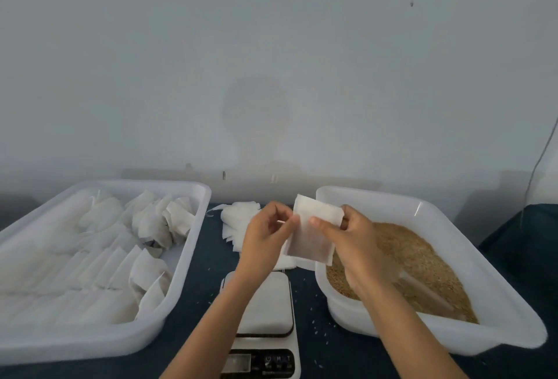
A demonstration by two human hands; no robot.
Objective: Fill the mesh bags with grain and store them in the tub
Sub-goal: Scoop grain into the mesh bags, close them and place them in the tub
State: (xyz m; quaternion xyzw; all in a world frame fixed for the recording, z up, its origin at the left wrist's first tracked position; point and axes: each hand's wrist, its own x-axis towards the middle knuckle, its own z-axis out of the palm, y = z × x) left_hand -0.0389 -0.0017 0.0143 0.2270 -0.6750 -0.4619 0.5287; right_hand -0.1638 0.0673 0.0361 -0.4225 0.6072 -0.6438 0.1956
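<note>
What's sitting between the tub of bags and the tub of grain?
In the head view, a small scale and a pile of empty bags on the dark cloth.

No legible text is present. The scale (262,329), at the lower centre of the frame, carries button markings and a display too blurred to read.

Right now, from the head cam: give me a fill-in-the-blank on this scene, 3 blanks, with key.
1. Both hands, left hand and right hand, hold one empty mesh bag above the ____.
2. The loose grain lies in the tub on the person's ____ side.
3. The filled bags lie in the tub on the ____ side.

Missing words: table; right; left
</note>
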